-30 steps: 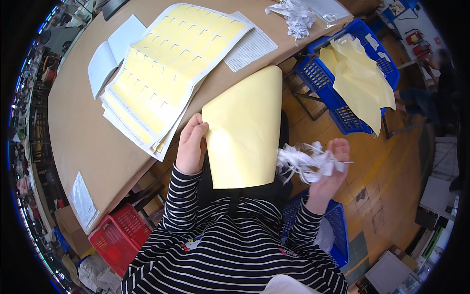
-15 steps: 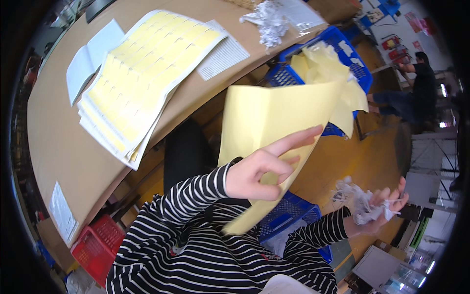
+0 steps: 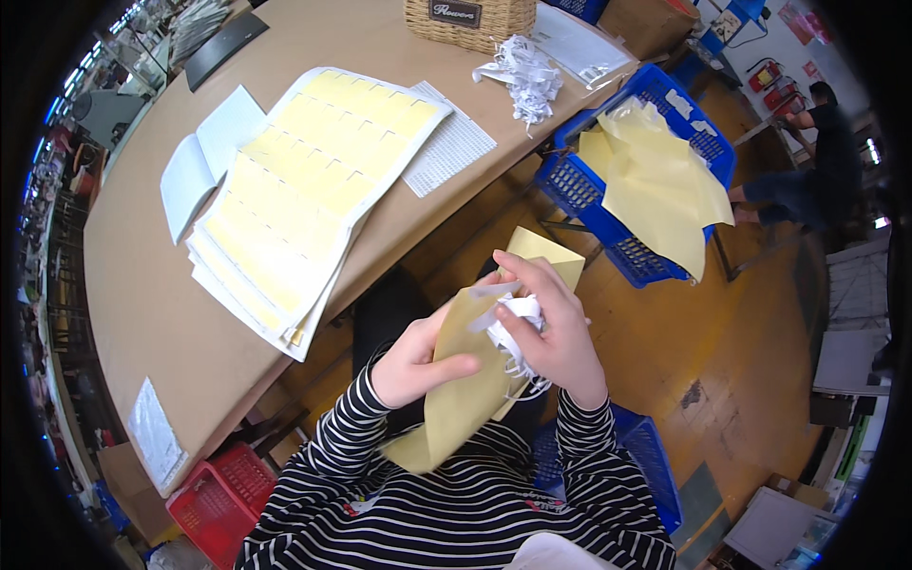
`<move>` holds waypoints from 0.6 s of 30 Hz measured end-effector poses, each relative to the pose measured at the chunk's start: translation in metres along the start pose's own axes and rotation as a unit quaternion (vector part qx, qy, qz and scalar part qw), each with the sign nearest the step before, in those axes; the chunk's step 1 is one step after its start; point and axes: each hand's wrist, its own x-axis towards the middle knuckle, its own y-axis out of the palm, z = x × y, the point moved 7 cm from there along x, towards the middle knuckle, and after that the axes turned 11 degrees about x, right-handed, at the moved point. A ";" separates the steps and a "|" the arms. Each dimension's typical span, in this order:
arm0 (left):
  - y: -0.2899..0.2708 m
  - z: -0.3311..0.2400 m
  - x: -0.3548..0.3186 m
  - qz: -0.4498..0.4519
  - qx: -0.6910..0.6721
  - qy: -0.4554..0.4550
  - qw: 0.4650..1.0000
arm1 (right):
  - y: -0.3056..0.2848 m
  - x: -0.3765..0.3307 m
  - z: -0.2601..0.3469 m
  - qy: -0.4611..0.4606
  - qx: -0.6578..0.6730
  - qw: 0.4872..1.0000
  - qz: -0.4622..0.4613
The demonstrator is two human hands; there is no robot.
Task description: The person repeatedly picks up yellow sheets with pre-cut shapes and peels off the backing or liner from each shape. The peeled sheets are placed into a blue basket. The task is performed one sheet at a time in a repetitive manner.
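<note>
In front of my lap, a yellow paper sheet (image 3: 461, 389) is bent lengthwise, with its far corner showing beyond my hands. My left hand (image 3: 423, 361) grips it from the left side, its fingertips hidden behind the paper. Close against the sheet, my right hand (image 3: 556, 332) is closed round a bunch of white paper strips (image 3: 516, 328), some ends dangling below the fingers. Both hands nearly meet at the upper part of the sheet. On the table to the left lies a stack of large yellow-and-white printed sheets (image 3: 294, 199) with small cut slits.
The brown-covered table (image 3: 128, 313) holds an open notebook (image 3: 204, 161), a pile of white strips (image 3: 527, 81) and a wicker basket (image 3: 475, 21). A blue crate (image 3: 570, 185) with yellow paper stands ahead right; another blue crate (image 3: 646, 456) and a red crate (image 3: 218, 494) sit low. A person (image 3: 836, 142) is far right.
My right hand has come in from the far right with the white strips, up to the yellow sheet. The left hand has drawn back left and down, and the sheet is now bent lengthwise.
</note>
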 end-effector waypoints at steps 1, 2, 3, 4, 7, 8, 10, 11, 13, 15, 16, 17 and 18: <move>-0.006 -0.003 -0.002 -0.009 0.091 -0.021 0.996 | 0.006 0.002 0.005 -0.020 -0.026 0.999 0.004; -0.007 -0.004 -0.001 -0.010 0.130 -0.040 0.991 | 0.010 0.003 0.010 -0.038 -0.055 0.998 0.007; -0.008 -0.007 0.000 -0.006 0.160 -0.030 0.987 | 0.014 0.003 0.013 -0.054 -0.085 0.995 0.010; -0.008 -0.009 0.001 -0.004 0.188 -0.020 0.982 | 0.016 0.001 0.017 -0.066 -0.101 0.992 0.021; -0.006 -0.009 0.000 0.026 0.225 -0.003 0.974 | 0.024 -0.002 0.021 -0.116 -0.172 0.977 0.058; -0.006 -0.009 -0.001 0.045 0.245 0.008 0.968 | 0.027 -0.003 0.020 -0.121 -0.160 0.977 0.068; -0.007 -0.008 -0.004 0.073 0.270 0.024 0.960 | 0.030 -0.005 0.023 -0.162 -0.137 0.975 0.065; -0.008 -0.011 -0.006 0.077 0.278 0.051 0.956 | 0.032 -0.005 0.024 -0.182 -0.127 0.973 0.065; -0.010 -0.017 -0.008 0.086 0.279 0.103 0.951 | 0.033 -0.005 0.020 -0.158 -0.100 0.980 0.069; -0.013 -0.015 -0.010 0.093 0.297 0.091 0.946 | 0.033 -0.005 0.017 -0.119 -0.045 0.989 0.071; -0.012 -0.014 -0.010 0.101 0.301 0.087 0.944 | 0.032 -0.005 0.015 -0.091 -0.003 0.993 0.072; -0.012 -0.014 -0.010 0.107 0.301 0.087 0.944 | 0.030 -0.004 0.013 -0.064 0.042 0.995 0.063; -0.012 -0.012 -0.009 0.097 0.313 0.083 0.941 | 0.031 -0.006 0.012 -0.041 0.038 0.996 0.064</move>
